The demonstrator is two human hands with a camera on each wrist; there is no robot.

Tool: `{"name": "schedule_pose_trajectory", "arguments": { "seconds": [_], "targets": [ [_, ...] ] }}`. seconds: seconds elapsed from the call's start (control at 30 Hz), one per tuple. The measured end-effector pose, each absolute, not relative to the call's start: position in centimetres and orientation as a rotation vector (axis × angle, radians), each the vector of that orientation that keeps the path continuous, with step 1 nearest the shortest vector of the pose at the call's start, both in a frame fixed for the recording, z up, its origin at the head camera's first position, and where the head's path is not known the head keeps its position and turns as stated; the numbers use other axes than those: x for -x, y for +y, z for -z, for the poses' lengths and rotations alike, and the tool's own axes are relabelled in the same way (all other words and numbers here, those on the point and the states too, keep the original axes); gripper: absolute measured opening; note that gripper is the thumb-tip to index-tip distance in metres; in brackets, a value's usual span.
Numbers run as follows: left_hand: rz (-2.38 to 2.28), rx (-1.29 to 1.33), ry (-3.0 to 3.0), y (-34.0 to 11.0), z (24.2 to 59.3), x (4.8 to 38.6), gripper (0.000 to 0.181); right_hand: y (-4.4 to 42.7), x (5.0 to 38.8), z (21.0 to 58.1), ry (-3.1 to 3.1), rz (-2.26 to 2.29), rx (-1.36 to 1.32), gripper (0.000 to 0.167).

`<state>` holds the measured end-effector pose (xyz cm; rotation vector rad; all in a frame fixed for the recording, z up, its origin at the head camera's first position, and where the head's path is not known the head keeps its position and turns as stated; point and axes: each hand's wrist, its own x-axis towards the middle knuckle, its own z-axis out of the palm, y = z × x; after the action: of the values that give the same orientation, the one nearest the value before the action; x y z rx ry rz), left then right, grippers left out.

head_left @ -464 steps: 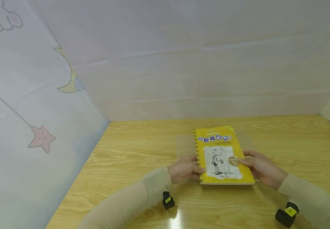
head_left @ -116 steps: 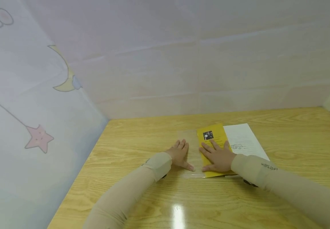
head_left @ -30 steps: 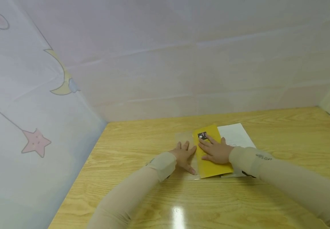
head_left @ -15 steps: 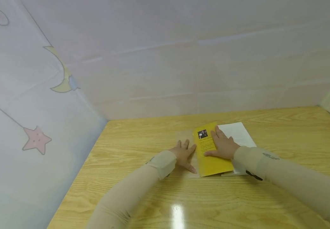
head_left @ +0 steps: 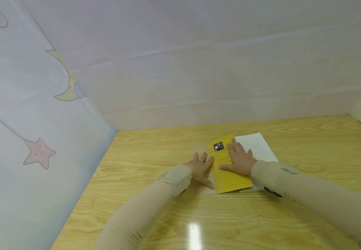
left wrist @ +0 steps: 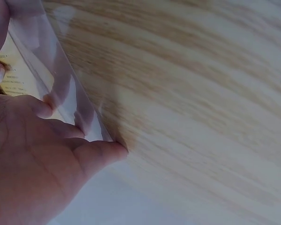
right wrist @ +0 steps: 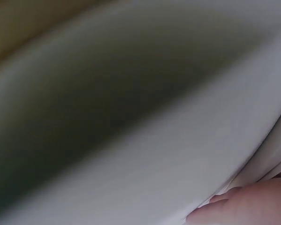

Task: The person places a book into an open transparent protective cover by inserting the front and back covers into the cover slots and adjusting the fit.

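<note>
In the head view an opened book lies on the table, its yellow cover flap (head_left: pixel 231 182) to the left and a white page (head_left: pixel 255 144) to the right. A clear plastic cover (head_left: pixel 200 147) sticks out left of the flap. My left hand (head_left: pixel 200 169) rests with spread fingers on that plastic, its fingertips beside the flap's edge. My right hand (head_left: pixel 241 160) lies flat on the flap's right part, fingers pointing away. The left wrist view has the plastic film (left wrist: pixel 60 75) under the fingers. In the right wrist view, part of the right hand (right wrist: pixel 253 204) borders a blurred pale surface.
The wooden table (head_left: pixel 155 215) extends around the book. A pale cloth wall (head_left: pixel 167 76) stands behind it, with another printed sheet (head_left: pixel 27 194) at the left. Light glares off the table's near part.
At first both hands held the closed book; later it lies open on the plastic. Over the last second my right hand slid right, uncovering the flap's photo and text, while the left stayed put.
</note>
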<state>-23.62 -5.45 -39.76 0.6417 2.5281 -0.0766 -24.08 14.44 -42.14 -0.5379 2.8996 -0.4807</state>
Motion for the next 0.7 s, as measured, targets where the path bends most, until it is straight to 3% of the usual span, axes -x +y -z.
{"name": "schedule_pose_trajectory", "arguments": {
  "seconds": [0.17, 0.4, 0.7],
  "targets": [
    [0.081, -0.632, 2.532, -5.5, 39.7, 23.5, 0.110, 14.2, 24.4, 42.1, 2.864, 0.495, 0.536, 0.097],
    [0.097, -0.619, 2.534, -5.2, 40.0, 23.7, 0.110, 16.5, 25.2, 41.0, 2.572, 0.897, 0.568, 0.071],
    [0.092, -0.614, 2.531, -5.3, 40.6, 24.2, 0.113, 18.2, 25.0, 40.8, 2.485, 1.036, 0.571, 0.079]
  ]
}}
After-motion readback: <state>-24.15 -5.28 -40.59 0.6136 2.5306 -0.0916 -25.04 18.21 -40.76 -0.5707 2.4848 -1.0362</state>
